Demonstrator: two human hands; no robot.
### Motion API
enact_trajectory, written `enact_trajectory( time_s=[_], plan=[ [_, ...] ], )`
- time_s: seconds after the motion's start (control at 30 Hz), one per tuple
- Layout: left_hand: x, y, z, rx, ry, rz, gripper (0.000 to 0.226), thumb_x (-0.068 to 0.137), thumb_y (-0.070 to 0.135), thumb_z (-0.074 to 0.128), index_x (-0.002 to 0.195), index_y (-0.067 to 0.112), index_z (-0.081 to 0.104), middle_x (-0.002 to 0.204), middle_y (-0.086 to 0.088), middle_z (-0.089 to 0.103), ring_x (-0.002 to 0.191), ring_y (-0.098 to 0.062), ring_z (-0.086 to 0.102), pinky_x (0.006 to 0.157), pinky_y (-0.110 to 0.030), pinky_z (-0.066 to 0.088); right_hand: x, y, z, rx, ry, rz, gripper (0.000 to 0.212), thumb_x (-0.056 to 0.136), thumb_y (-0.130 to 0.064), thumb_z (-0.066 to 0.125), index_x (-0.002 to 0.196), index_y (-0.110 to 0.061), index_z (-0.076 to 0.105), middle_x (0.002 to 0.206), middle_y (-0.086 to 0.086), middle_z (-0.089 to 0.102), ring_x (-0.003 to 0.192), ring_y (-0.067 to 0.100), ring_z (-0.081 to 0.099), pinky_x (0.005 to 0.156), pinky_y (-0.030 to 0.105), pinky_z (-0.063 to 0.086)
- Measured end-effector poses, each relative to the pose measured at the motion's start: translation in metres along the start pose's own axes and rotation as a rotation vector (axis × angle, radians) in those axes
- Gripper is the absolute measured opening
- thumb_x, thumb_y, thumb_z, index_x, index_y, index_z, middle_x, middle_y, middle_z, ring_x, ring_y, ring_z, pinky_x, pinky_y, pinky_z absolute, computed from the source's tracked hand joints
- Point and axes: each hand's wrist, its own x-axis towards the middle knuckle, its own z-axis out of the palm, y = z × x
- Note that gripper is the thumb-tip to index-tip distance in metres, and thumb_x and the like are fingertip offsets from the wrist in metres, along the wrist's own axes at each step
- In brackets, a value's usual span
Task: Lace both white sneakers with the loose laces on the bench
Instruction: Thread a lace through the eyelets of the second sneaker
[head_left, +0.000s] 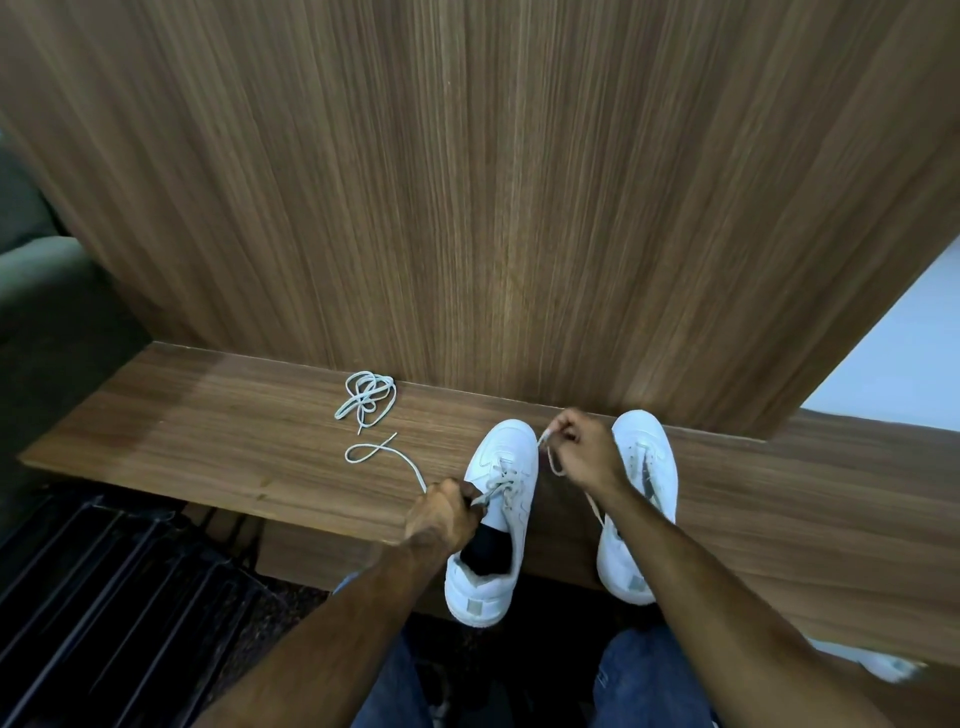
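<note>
Sneakers (498, 499) white, smooth | hands: left (441, 514), right (584, 454) both pinching flat lace (382, 452) | bench (208, 447) woodgrain

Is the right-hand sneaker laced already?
No, the right sneaker shows bare eyelets, and a spare lace lies bunched on the bench.

Dim warm light, wide-angle edge distortion

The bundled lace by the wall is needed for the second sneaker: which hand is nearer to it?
Left. The left hand grips a lace at the left sneaker, nearest the bundled lace; the right hand pinches a lace end farther right.
</note>
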Motion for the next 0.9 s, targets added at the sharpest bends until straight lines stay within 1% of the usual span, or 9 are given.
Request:
enact_trajectory(
  time_s=[0.17,0.23,0.33,0.43,0.53,0.6,0.67,0.77,0.9],
  plan=[
    [0.0,0.0,0.001,0.043,0.026,-0.005,0.024,0.086,0.04,0.063,0.107,0.032,0.07,0.108,-0.003,0.071,0.106,-0.026,0.064,0.089,-0.031,0.051,0.014,-0.031,-0.036,0.421,0.248,-0.111,0.026,0.086,0.005,0.054,0.075,-0.018,0.056,0.062,0.002,0.068,0.064,0.017,0.066,0.072,0.032,0.052],
    [0.0,0.0,0.001,0.032,0.022,0.0,0.023,0.086,0.041,0.063,0.106,0.033,0.071,0.105,-0.003,0.072,0.103,-0.025,0.065,0.086,-0.031,0.051,0.021,-0.034,-0.049,0.536,0.357,-0.109,0.026,0.084,0.003,0.055,0.073,-0.021,0.058,0.061,0.001,0.066,0.065,0.02,0.065,0.072,0.039,0.053],
    [0.0,0.002,0.001,0.02,-0.001,-0.014,0.025,0.085,0.048,0.062,0.104,0.034,0.071,0.105,-0.002,0.072,0.103,-0.025,0.065,0.087,-0.032,0.052,0.019,-0.025,-0.052,0.326,0.448,-0.121,0.023,0.081,-0.001,0.058,0.078,-0.024,0.06,0.071,-0.003,0.063,0.071,0.018,0.06,0.072,0.041,0.051],
    [0.002,0.002,-0.001,-0.002,-0.037,-0.022,0.031,0.083,0.052,0.061,0.105,0.033,0.07,0.107,0.0,0.071,0.105,-0.023,0.064,0.086,-0.029,0.05,0.001,-0.005,-0.038,-0.244,0.273,-0.132,0.042,0.078,-0.001,0.06,0.115,-0.022,0.057,0.107,-0.006,0.059,0.095,0.019,0.059,0.079,0.038,0.051],
    [0.006,0.001,-0.004,-0.157,-0.132,0.001,0.027,0.09,0.048,0.056,0.088,0.026,0.071,0.102,-0.007,0.072,0.101,-0.026,0.065,0.082,-0.03,0.048,-0.022,0.021,-0.01,-0.608,-0.012,-0.207,0.052,0.077,-0.009,0.06,0.126,-0.024,0.057,0.124,0.001,0.052,0.11,0.028,0.057,0.089,0.038,0.049],
    [0.013,-0.006,-0.001,-0.247,-0.169,0.001,0.024,0.092,0.038,0.055,0.075,0.027,0.068,0.096,-0.01,0.072,0.097,-0.03,0.066,0.086,-0.036,0.051,-0.036,0.033,0.012,-0.674,-0.192,-0.203,0.043,0.085,-0.017,0.056,0.127,-0.023,0.059,0.13,-0.001,0.053,0.116,0.027,0.056,0.094,0.035,0.045],
    [0.032,-0.025,0.011,-0.293,-0.186,0.016,0.022,0.079,0.021,0.057,0.069,0.034,0.072,0.091,-0.005,0.074,0.094,-0.026,0.068,0.091,-0.044,0.053,-0.048,0.038,0.03,-0.649,-0.286,-0.151,0.032,0.092,-0.024,0.051,0.122,-0.021,0.06,0.128,0.0,0.056,0.116,0.026,0.056,0.09,0.034,0.044],
    [0.048,-0.037,0.021,-0.185,-0.201,0.075,0.024,0.062,0.032,0.05,0.068,0.044,0.069,0.095,0.001,0.074,0.095,-0.021,0.069,0.089,-0.041,0.054,-0.058,0.04,0.044,-0.622,-0.237,-0.096,0.024,0.096,-0.03,0.045,0.11,-0.02,0.062,0.118,0.004,0.061,0.107,0.028,0.059,0.081,0.035,0.046],
    [0.021,-0.008,-0.004,0.029,-0.132,0.083,0.012,0.083,0.031,0.052,0.081,0.034,0.064,0.103,-0.002,0.071,0.101,-0.024,0.065,0.089,-0.036,0.051,-0.054,0.033,0.043,-0.638,-0.211,-0.078,0.022,0.095,-0.031,0.044,0.102,-0.019,0.061,0.108,0.005,0.067,0.102,0.029,0.062,0.078,0.036,0.048]
  ],
)
